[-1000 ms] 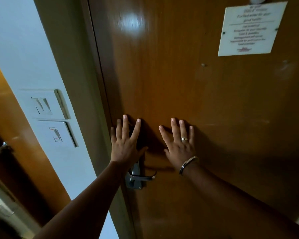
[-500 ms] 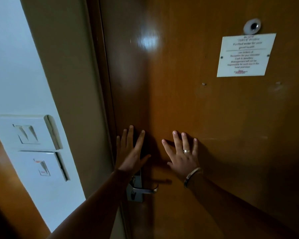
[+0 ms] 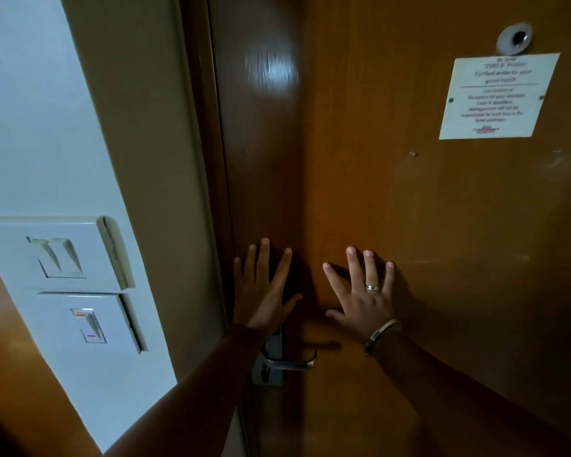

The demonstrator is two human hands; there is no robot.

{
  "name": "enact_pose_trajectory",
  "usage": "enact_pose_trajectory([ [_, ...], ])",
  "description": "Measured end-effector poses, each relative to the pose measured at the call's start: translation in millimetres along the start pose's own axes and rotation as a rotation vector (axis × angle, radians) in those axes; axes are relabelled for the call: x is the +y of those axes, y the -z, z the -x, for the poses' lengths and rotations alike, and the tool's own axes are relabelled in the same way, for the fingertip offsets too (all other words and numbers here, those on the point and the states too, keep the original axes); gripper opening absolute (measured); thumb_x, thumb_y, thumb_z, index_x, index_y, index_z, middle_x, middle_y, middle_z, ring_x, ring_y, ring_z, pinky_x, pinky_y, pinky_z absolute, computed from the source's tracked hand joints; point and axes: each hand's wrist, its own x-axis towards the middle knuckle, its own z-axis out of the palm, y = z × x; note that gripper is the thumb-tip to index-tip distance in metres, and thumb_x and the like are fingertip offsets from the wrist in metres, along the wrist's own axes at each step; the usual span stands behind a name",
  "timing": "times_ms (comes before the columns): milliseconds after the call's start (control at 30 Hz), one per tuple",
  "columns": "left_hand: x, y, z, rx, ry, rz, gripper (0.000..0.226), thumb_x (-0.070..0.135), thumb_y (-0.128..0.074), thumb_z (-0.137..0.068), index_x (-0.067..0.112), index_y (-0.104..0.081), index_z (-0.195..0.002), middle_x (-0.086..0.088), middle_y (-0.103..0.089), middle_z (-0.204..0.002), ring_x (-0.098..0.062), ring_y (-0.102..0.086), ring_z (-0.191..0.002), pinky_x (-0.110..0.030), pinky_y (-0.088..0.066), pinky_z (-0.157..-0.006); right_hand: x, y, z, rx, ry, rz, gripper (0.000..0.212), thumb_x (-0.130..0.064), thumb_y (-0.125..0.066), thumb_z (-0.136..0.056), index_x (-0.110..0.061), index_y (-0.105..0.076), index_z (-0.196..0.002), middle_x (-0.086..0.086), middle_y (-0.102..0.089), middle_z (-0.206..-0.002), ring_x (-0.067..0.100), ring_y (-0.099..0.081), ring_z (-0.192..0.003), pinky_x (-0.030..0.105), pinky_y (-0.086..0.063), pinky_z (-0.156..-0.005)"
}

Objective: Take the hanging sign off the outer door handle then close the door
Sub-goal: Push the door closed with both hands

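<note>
door shut against frame | left hand, right hand laid flat, grip open, empty | handle at 6 o'clock of left hand

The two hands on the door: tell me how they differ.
The left hand is bare, while the right hand wears a ring and has a bracelet at the wrist. The left hand lies by the door's latch edge, above the handle; the right hand sits further in on the panel. Both are flat on the door, fingers spread, holding nothing.
</note>
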Motion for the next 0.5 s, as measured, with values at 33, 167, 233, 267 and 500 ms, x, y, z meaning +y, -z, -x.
enact_pose_trajectory([
  [33,0.1,0.1,-0.7,-0.004,0.000,-0.002,0.105,0.066,-0.066,-0.073,0.028,-0.013,-0.155,-0.020,-0.008,-0.160,-0.044,-0.011,-0.145,-0.063,-0.010,-0.111,0.2,0.5,-0.6,-0.004,0.001,-0.007,0.122,-0.062,-0.085,-0.044,-0.030,-0.029,-0.147,0.021,-0.021,-0.155,0.046,-0.019,-0.140,0.076,-0.018,-0.101],
  [167,1.0,1.8,-3.9,-0.017,-0.005,0.001,0.102,0.063,-0.070,-0.072,0.024,-0.022,-0.153,-0.022,-0.012,-0.159,-0.045,-0.015,-0.143,-0.067,-0.020,-0.109,-0.7,7.7,-3.7,-0.070,-0.024,-0.030,0.116,-0.062,-0.086,-0.044,-0.029,-0.037,-0.144,0.024,-0.035,-0.151,0.048,-0.030,-0.137,0.077,-0.024,-0.099],
  [233,1.8,2.7,-7.3,-0.023,0.000,0.001,0.102,0.062,-0.072,-0.071,0.023,-0.023,-0.152,-0.024,-0.016,-0.158,-0.046,-0.017,-0.143,-0.068,-0.023,-0.108,-2.6,11.6,-6.2,-0.104,-0.039,-0.036,0.107,-0.067,-0.080,-0.052,-0.028,-0.040,-0.143,0.024,-0.038,-0.150,0.048,-0.034,-0.135,0.076,-0.028,-0.097],
  [267,2.0,2.8,-9.1,-0.028,0.005,0.003,0.103,0.061,-0.073,-0.071,0.023,-0.023,-0.152,-0.024,-0.017,-0.158,-0.046,-0.018,-0.143,-0.068,-0.023,-0.108,-3.9,14.4,-6.8,-0.131,-0.051,-0.033,0.099,-0.072,-0.070,-0.060,-0.029,-0.039,-0.144,0.023,-0.038,-0.150,0.048,-0.034,-0.135,0.075,-0.030,-0.097],
  [500,2.0,-2.8,-17.7,-0.038,0.023,-0.017,0.107,0.063,-0.075,-0.067,0.024,-0.022,-0.152,-0.024,-0.019,-0.158,-0.045,-0.020,-0.143,-0.067,-0.025,-0.109,-4.3,4.8,-12.0,-0.109,-0.062,-0.060,0.087,-0.081,-0.033,-0.076,-0.028,-0.036,-0.145,0.023,-0.041,-0.148,0.048,-0.041,-0.132,0.075,-0.030,-0.097],
])
